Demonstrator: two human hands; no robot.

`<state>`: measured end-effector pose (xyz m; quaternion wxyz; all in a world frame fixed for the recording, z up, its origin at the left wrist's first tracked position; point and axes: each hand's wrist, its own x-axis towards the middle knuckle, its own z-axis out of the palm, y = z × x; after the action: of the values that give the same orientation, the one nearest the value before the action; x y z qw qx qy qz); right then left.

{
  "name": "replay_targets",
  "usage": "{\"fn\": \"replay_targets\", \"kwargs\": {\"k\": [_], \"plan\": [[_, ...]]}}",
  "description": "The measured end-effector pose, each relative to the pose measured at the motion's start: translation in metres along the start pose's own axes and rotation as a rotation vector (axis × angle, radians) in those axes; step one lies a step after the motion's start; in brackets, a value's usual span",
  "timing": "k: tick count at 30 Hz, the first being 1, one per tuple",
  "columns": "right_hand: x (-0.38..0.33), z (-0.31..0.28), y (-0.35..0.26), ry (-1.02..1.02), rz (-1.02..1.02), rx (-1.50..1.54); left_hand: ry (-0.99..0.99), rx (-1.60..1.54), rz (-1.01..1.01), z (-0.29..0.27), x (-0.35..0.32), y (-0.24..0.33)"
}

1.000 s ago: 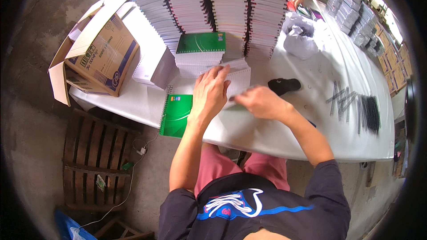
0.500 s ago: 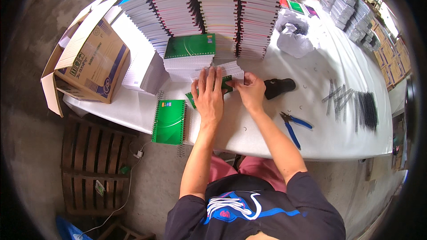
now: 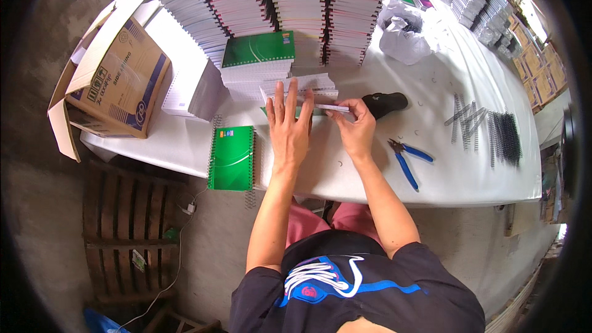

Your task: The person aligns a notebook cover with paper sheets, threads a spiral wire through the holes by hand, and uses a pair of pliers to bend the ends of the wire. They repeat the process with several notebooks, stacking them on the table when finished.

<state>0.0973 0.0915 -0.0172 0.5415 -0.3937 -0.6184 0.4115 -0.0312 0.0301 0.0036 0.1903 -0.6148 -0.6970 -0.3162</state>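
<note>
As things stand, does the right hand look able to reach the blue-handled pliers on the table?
Probably yes: only white tablecloth shows between the right hand and the blue-handled pliers. However, that hand pinches white paper, so it would likely have to let go first.

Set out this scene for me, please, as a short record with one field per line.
Left hand: fingers extended, over white pages
Right hand: thumb and fingers pinching a thin paper edge
Left of hands: green spiral notebook; farther left, open cardboard box
Right of hands: blue-handled pliers; farther right, black spiral coils
Behind: four tall notebook stacks
Surface: white-covered table
</note>
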Motion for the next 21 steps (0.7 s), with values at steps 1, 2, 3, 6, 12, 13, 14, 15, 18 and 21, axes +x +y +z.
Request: {"fn": "replay_targets", "kwargs": {"k": [1,2,3,6,12,13,14,15,18,21], "plan": [[0.001,-0.001,-0.002,-0.001,-0.012,0.040,-0.001,-0.009,0.021,0.000,-0.004,-0.002],[0.002,-0.001,-0.004,-0.002,-0.025,0.081,-0.002,-0.017,0.042,0.000,-0.008,-0.002],[0.004,-0.001,-0.006,0.000,-0.040,0.125,0.000,-0.025,0.041,-0.001,-0.008,-0.002],[0.002,0.000,-0.013,0.015,0.082,0.110,0.001,-0.050,0.041,-0.001,-0.009,-0.001],[-0.003,-0.003,-0.006,0.026,0.013,-0.010,-0.061,-0.123,0.044,-0.007,-0.010,-0.002],[-0.001,-0.003,-0.003,0.020,0.015,-0.015,-0.077,-0.121,0.047,-0.009,-0.006,-0.003],[0.002,-0.003,0.002,0.014,0.017,-0.019,-0.093,-0.119,0.050,-0.011,-0.004,-0.003],[0.004,-0.001,0.001,0.008,0.017,-0.020,-0.122,-0.105,0.045,-0.014,-0.002,-0.003],[0.000,0.002,-0.005,0.056,-0.030,0.027,-0.177,-0.075,0.042,-0.019,0.000,-0.004],[-0.007,0.002,-0.001,0.110,-0.033,-0.032,-0.171,-0.075,0.063,-0.017,-0.005,-0.006]]}}
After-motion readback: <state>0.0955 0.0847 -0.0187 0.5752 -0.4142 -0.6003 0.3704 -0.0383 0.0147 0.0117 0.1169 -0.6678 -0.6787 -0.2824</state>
